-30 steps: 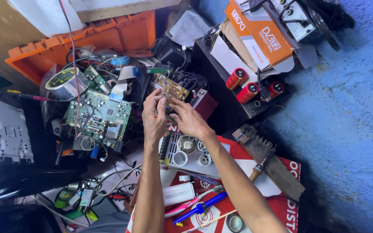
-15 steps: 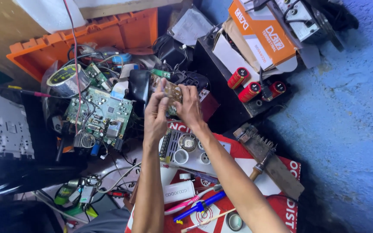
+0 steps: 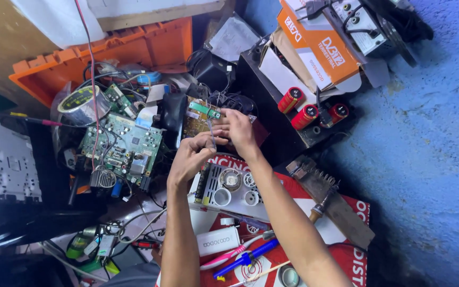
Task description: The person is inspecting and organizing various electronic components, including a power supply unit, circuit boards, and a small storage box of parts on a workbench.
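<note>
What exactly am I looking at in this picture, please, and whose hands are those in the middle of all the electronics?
The one view comes from a camera worn on a person's head, looking down at that person's own bare hands. The left hand and right hand meet over a small brownish circuit board, and both grip it with the fingertips. Around them lies a crowded repair spot: a larger green circuit board, a roll of tape, an orange crate, three red cylindrical capacitors, a soldering iron on its stand and a blue-handled tool.
</note>
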